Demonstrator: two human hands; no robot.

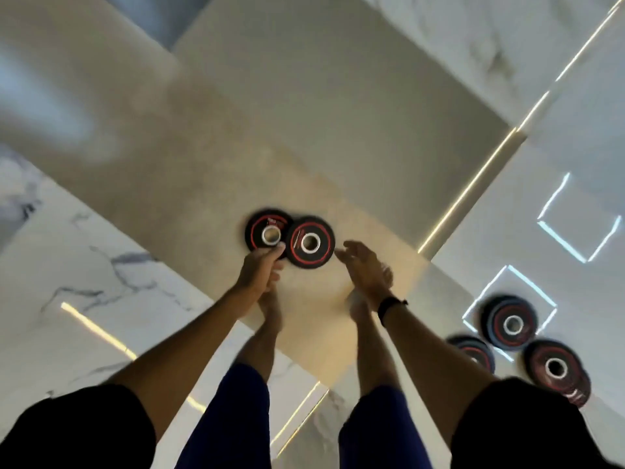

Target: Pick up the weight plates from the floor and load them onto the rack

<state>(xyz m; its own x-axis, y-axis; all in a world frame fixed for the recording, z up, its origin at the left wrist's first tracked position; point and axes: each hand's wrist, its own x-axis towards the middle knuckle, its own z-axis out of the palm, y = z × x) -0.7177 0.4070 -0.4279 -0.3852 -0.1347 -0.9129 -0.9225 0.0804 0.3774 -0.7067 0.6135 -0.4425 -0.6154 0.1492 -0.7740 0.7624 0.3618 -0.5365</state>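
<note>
A polished indoor floor, home or studio — hard to call it a proper gym.

Looking straight down, the floor (pixel 304 113) runs in big glossy slabs, beige stone through the middle, and white marble-look tile (pixel 84 265) with grey veins on either side. Bright light strips (pixel 473 187) reflect across the shine, and there's a pale square outline (pixel 575 225) glowing off to the right. Black weight plates with red rings — a pair (pixel 291 240) ahead, more plates (pixel 527 346) lying at lower right — are the only gym gear in sight. Bare feet (pixel 270 309) on the tile suggest somewhere private, though the blur leaves that unsettled.
</note>
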